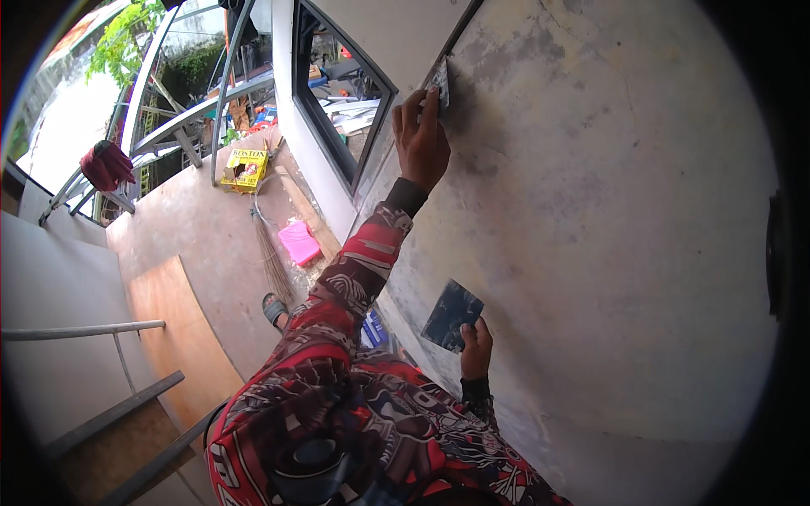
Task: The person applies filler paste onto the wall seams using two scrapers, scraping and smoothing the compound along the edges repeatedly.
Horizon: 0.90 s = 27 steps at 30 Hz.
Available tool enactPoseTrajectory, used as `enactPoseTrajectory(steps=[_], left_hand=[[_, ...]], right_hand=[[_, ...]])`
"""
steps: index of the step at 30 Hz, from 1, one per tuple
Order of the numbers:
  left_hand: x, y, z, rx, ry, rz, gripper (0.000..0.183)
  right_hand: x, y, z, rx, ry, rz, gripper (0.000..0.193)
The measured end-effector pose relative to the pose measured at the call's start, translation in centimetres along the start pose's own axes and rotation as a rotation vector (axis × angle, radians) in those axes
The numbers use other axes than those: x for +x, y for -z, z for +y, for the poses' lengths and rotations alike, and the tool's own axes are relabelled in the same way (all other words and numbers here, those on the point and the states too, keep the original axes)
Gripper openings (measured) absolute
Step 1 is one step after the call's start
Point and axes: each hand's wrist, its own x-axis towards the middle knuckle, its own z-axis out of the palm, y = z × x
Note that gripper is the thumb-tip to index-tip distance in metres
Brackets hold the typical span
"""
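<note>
My left hand (420,145) is raised to the upper part of the wall (607,228), closed on a small flat scraper (444,88). The scraper's blade is against the plaster beside a dark vertical edge, close to the window frame. Grey and brown patches stain the plaster around it. Lower down, in front of the wall, my right hand (477,350) grips a dark square plate (454,315) by its corner, thumb on its face. Pale smears mark the plate. Both arms wear a red, black and white patterned sleeve (350,278).
A dark-framed window (371,126) adjoins the wall. On the floor lie a yellow box (245,171), a broom (268,253), a pink plastic case (299,243) and a wooden strip (305,207). A plywood sheet (181,312) and metal bars (118,413) are at left, with maroon cloth (107,166) beyond.
</note>
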Motion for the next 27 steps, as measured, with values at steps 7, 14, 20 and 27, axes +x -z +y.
enactPoseTrajectory(steps=[7, 14, 20, 27], left_hand=[[-0.7, 0.2, 1.0, -0.036, -0.002, -0.047, 0.053], [-2.7, 0.5, -1.3, 0.033, 0.064, -0.051, 0.051], [-5.9, 1.3, -2.0, -0.041, 0.128, -0.127, 0.053], [-5.8, 0.1, -4.1, 0.022, 0.132, -0.038, 0.050]], right_hand=[[-0.6, -0.1, 0.1, -0.002, -0.021, 0.007, 0.014], [-0.8, -0.3, -0.8, -0.033, 0.002, -0.008, 0.015], [-0.7, -0.1, 0.0, -0.090, 0.000, 0.002, 0.016], [-1.1, -0.2, -0.7, -0.059, -0.014, -0.001, 0.018]])
